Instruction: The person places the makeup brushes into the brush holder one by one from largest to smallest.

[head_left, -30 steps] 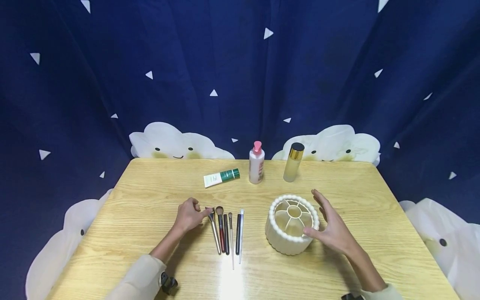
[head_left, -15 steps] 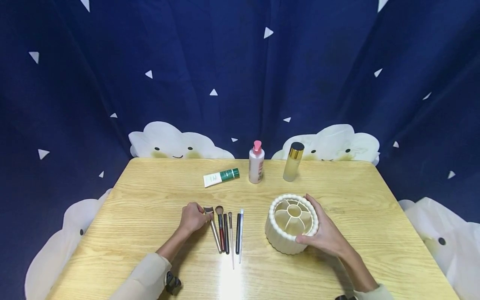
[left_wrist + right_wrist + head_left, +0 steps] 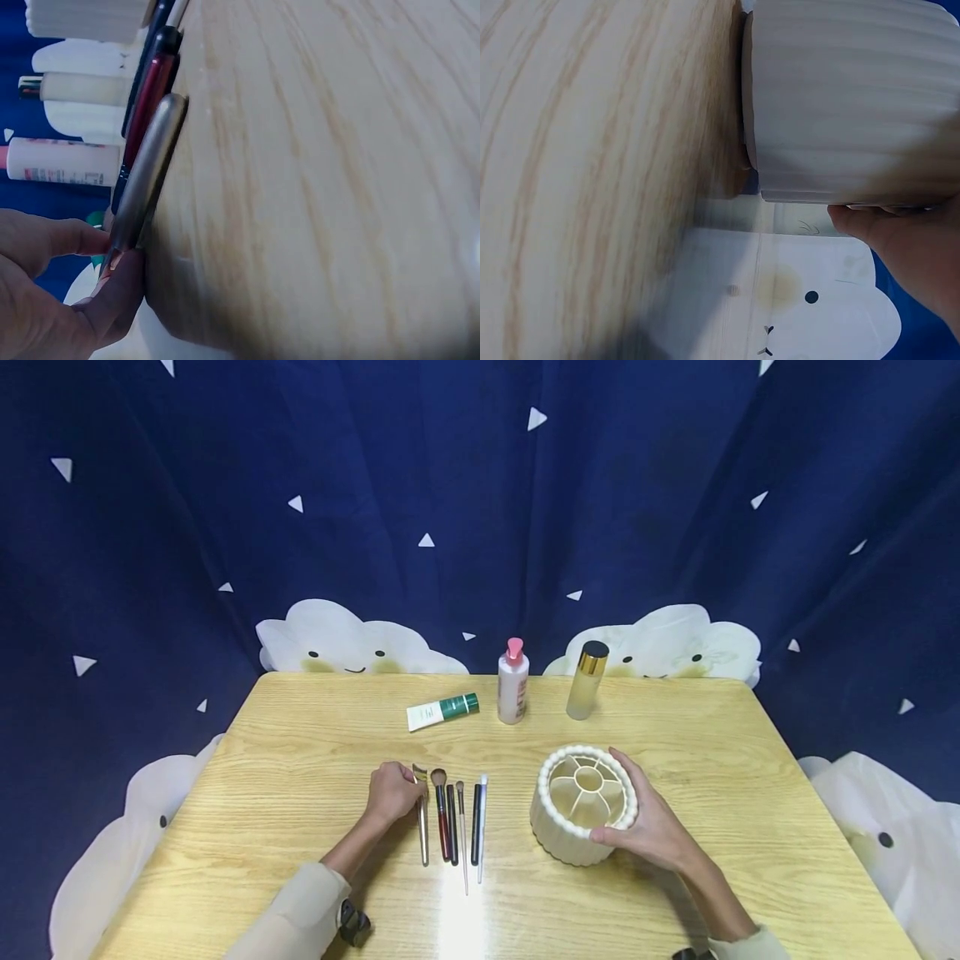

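Note:
My left hand (image 3: pixel 392 793) pinches the leftmost makeup brush (image 3: pixel 423 843) near its head, between thumb and fingers. In the left wrist view its metallic handle (image 3: pixel 150 165) slants up from the fingertips. Just right of it lie a red-handled makeup brush (image 3: pixel 442 827) and several slim brushes with dark or pale handles, side by side. My right hand (image 3: pixel 654 827) grips a cream, ribbed round organizer (image 3: pixel 558 835) from its right side, thumb at the beaded rim. The organizer stands upright, its divided top showing nothing inside. Most of the right fingers are hidden behind its wall.
Behind the brushes lies a green-and-white tube (image 3: pixel 442 712). A pump bottle (image 3: pixel 512 693) with a pink top and a bottle (image 3: pixel 585 685) with a gold-and-black cap stand near the back edge of the wooden table (image 3: pixel 315 727). A dark blue curtain (image 3: pixel 480 468) hangs behind.
My right hand has closed in on the organizer and now grips it. My left hand has taken hold of the leftmost brush, whose handle end has swung left, away from the others.

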A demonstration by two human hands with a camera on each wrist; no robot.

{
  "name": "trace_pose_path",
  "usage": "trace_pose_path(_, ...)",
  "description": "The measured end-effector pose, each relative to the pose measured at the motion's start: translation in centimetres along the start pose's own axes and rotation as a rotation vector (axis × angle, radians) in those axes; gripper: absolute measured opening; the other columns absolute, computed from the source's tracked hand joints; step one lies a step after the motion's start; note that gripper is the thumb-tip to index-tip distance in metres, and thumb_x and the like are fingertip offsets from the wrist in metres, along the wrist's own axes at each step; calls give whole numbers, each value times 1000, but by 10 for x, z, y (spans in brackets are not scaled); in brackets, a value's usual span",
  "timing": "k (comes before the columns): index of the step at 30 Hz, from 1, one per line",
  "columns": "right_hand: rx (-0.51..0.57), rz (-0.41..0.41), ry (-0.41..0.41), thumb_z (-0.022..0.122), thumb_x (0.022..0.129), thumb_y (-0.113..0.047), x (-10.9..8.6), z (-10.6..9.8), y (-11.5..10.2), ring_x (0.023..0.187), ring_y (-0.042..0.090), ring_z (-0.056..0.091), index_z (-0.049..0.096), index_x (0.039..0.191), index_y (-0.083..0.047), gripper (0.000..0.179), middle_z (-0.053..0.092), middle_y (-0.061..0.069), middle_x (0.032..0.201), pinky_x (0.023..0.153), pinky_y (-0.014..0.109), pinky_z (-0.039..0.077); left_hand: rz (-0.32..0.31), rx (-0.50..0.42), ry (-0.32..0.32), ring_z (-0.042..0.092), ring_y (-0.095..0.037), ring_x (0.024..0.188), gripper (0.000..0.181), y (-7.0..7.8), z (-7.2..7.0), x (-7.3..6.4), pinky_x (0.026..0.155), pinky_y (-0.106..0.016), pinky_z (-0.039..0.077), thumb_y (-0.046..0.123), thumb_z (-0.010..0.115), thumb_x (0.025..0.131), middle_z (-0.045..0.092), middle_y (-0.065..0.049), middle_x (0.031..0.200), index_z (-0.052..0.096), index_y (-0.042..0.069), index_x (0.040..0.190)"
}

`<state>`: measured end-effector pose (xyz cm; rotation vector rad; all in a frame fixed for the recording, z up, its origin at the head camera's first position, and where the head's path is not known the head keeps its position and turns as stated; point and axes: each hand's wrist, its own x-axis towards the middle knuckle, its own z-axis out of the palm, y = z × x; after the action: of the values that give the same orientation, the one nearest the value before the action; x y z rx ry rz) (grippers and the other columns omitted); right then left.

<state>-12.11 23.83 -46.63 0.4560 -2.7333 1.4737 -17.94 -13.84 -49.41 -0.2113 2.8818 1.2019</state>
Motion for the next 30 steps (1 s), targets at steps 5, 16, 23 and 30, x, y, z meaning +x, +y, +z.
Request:
trace_pose_path(5, -2, 11, 9, 87, 61, -24, -2, 1, 2, 120, 40, 49, 14, 151, -14, 117, 43, 22, 140, 95, 65, 40, -7, -52, -21, 51, -15, 54, 7, 2, -3, -2, 45, -22, 41, 5, 68, 70, 65, -8, 66, 61, 2, 67)
trace_pose_path(16, -6, 5, 15, 87, 61, -25, -1, 1, 1, 119, 42, 50, 14, 151, -17, 116, 42, 24, 140, 94, 64, 41, 13, -281, -68, 62, -17, 57, 15, 29, -22, 5, 54, -30, 56, 2, 67, 81, 65, -13, 76, 60, -6, 91)
trace_pose_path(23, -3, 12, 24, 87, 61, -27, 0, 1, -3, 117, 39, 52, 16, 151, -15, 115, 44, 25, 138, 94, 62, 42, 80, -416, -94, 59, -10, 65, 16, 61, -32, 12, 64, -35, 59, 1, 64, 83, 63, -12, 81, 61, -7, 96)
trace_pose_path(30, 20, 20, 21, 87, 61, -26, -1, 2, -5, 116, 38, 53, 17, 151, -14, 115, 45, 22, 137, 94, 59, 44, 164, -606, -104, 62, -8, 69, 17, 104, -32, 11, 71, -31, 59, 1, 64, 85, 64, -15, 87, 60, -8, 99)
